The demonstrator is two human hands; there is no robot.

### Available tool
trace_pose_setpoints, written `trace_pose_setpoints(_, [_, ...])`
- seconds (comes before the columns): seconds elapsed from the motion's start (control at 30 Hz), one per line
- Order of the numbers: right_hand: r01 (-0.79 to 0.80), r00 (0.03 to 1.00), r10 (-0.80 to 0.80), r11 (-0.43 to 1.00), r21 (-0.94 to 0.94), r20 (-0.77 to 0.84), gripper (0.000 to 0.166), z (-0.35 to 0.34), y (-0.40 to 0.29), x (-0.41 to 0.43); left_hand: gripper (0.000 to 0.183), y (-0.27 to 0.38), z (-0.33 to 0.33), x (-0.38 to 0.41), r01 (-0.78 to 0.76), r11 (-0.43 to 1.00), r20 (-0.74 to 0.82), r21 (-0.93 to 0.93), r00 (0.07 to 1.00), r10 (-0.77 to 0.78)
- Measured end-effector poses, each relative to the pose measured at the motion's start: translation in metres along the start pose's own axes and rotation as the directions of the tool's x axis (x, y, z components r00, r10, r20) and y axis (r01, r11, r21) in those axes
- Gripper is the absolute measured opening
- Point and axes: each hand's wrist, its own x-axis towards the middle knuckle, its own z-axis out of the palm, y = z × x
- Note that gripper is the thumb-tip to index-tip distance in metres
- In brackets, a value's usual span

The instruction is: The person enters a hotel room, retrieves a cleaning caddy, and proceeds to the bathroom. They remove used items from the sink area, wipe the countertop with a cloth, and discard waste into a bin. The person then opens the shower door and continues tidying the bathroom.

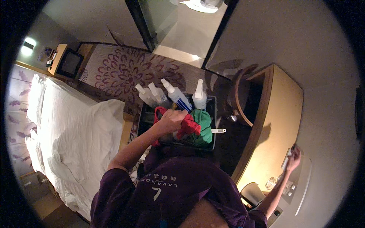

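My left hand (172, 121) is closed over a red cloth (190, 125) above a black plastic caddy (214, 119). Whether it also grips a caddy handle is hidden. Beside the red cloth lies a bunched green cloth (203, 128). Several white bottles stand in the caddy, among them a spray bottle (200, 97) and a bottle with blue stripes (180, 98). A white handle (219, 130) juts out over the caddy's right side. Far to the right, my right hand (294, 159) reaches over the desk, beside a flat white item (286, 159); its finger contact is unclear.
A wooden desk (281, 114) runs along the right wall, with drinking glasses (271, 182) near my right forearm. A curved-back chair (238, 91) stands against it. To the left is a bed (77, 136) with rumpled white linen. Beyond the patterned carpet (125, 74) is a glass-walled area (185, 34).
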Motion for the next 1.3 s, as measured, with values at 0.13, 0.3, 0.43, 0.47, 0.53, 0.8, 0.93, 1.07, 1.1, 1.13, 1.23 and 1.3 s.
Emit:
trace_pose_setpoints(0.13, [0.346,0.868,-0.277,0.933,-0.102,0.412,0.022,0.129,-0.177,0.001,0.042,-0.043,-0.05,0.015,0.167,0.984,0.091,-0.055,0.983,-0.161])
trace_pose_setpoints(0.3, [0.554,0.609,-0.417,0.833,0.015,0.675,0.015,0.262,-0.304,0.004,0.046,-0.098,-0.055,0.022,0.256,0.965,-0.026,-0.046,0.966,-0.258])
trace_pose_setpoints(0.43, [0.687,0.308,-0.523,0.7,0.195,0.795,0.015,0.357,-0.344,0.037,0.044,-0.128,-0.06,0.055,0.391,0.919,0.011,-0.052,0.92,-0.391])
trace_pose_setpoints(0.47, [0.697,0.286,-0.463,0.701,0.149,0.839,0.015,0.38,-0.354,0.046,0.042,-0.133,-0.067,0.064,0.437,0.899,0.009,-0.034,0.9,-0.437])
trace_pose_setpoints(0.53, [0.739,0.191,-0.519,0.634,0.226,0.833,0.013,0.428,-0.378,0.065,0.042,-0.152,-0.073,0.079,0.5,0.865,-0.016,-0.042,0.866,-0.501])
trace_pose_setpoints(0.8, [0.756,0.033,-0.619,0.53,0.385,0.785,0.012,0.555,-0.468,0.13,0.042,-0.213,-0.142,0.179,0.589,0.804,-0.073,-0.085,0.801,-0.595])
trace_pose_setpoints(0.93, [0.755,0.037,-0.593,0.544,0.366,0.804,0.012,0.589,-0.498,0.161,0.042,-0.231,-0.168,0.247,0.51,0.86,-0.067,-0.016,0.858,-0.51])
trace_pose_setpoints(1.07, [0.822,-0.021,-0.586,0.45,0.348,0.81,0.017,0.627,-0.514,0.187,0.042,-0.262,-0.187,0.308,0.443,0.895,-0.041,-0.043,0.895,-0.445])
trace_pose_setpoints(1.1, [0.777,0.022,-0.644,0.493,0.392,0.765,0.017,0.639,-0.511,0.192,0.039,-0.271,-0.192,0.323,0.402,0.915,-0.034,-0.035,0.915,-0.403])
trace_pose_setpoints(1.13, [0.77,0.065,-0.607,0.536,0.347,0.792,0.017,0.644,-0.517,0.195,0.036,-0.281,-0.194,0.336,0.37,0.929,-0.023,-0.028,0.929,-0.371])
trace_pose_setpoints(1.23, [0.733,0.155,-0.575,0.612,0.297,0.803,0.016,0.672,-0.528,0.206,0.035,-0.312,-0.203,0.392,0.277,0.961,0.007,-0.001,0.961,-0.277])
trace_pose_setpoints(1.3, [0.718,0.199,-0.563,0.641,0.272,0.802,0.015,0.69,-0.527,0.197,0.035,-0.332,-0.212,0.42,0.203,0.979,0.058,0.031,0.977,-0.204])
